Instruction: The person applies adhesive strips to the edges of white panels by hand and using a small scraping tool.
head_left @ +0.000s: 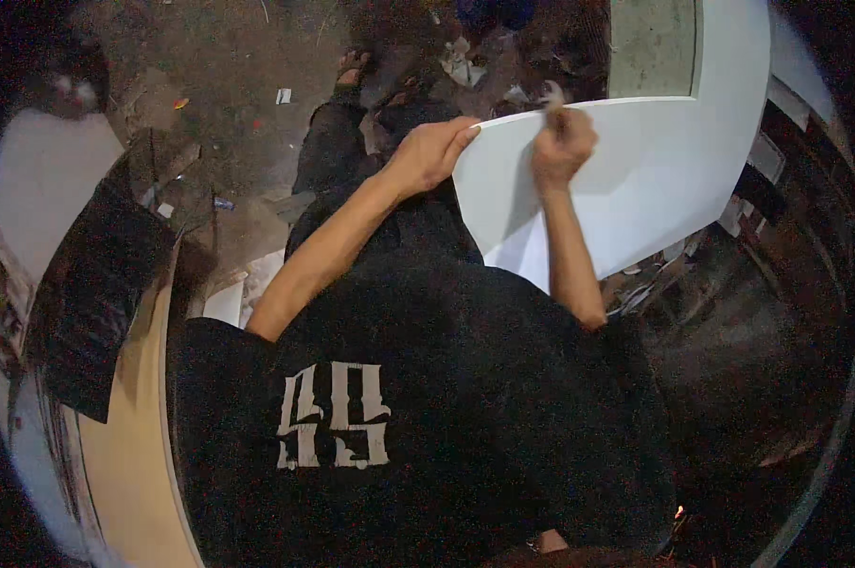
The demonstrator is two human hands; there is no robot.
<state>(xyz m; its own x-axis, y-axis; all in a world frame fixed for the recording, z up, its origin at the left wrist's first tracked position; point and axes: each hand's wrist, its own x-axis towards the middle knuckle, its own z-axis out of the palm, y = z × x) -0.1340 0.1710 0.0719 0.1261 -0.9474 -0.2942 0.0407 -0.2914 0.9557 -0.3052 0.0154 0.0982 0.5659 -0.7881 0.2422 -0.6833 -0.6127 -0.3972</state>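
Note:
A large white panel with a rectangular cut-out slants across the upper right, its near corner over my lap. My left hand grips the panel's left corner edge, fingers curled over it. My right hand is closed around a small pale scrap, perhaps a rag or sandpaper, pressed to the panel's top edge. I cannot tell exactly what the scrap is. My black shirt fills the lower middle.
A dirt floor strewn with small scraps lies ahead, with my sandalled foot on it. A dark board and a pale wooden board stand at left. Clutter of scrap pieces lies under the panel at right.

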